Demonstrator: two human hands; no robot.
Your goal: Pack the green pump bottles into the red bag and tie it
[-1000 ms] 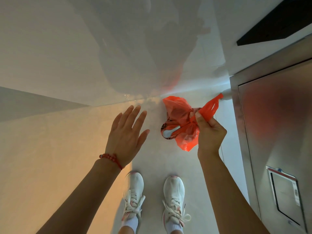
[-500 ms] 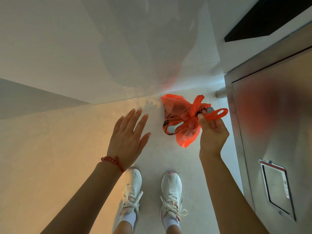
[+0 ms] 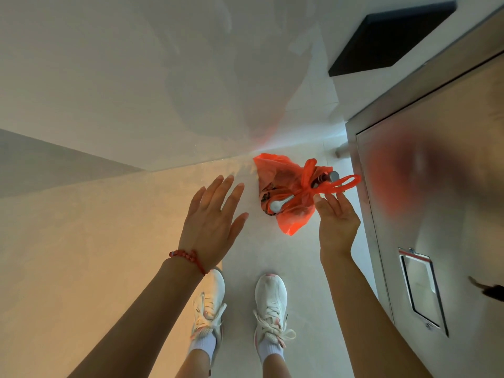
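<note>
Red bag [image 3: 289, 192] is on the pale floor [image 3: 163, 241] near the foot of the wall [image 3: 136, 77], just left of the steel cabinet [image 3: 436, 214] and ahead of my white shoes [image 3: 270, 296]. Handles look knotted: one loop [image 3: 346, 184] sticks out right, another tail points up. A grey pump head [image 3: 327, 178] pokes out by the knot, and a second grey pump [image 3: 281, 204] shows through the film lower down. I can't make out any green through the plastic, so I can't confirm the bottle count. Left hand [image 3: 212, 222] hovers spread, fingers straight, well clear of the bag, holding nothing. Right hand [image 3: 336, 222] is palm-up and relaxed, fingertips [image 3: 317, 199] right at the knot and loop; touching or just short, can't tell, but it isn't pinching anything. My read: packing and tying are done or nearly done, maybe one last snug of the knot. On handling: thin film, soft and slippery, no shape of its own, so the bottles will slide and swing as a lump once lifted. They are rigid, probably moderate weight. Pump necks are the weak point and could poke through the plastic. Grab at the knot or hook the right loop, not the bag body, then lift straight up.
</note>
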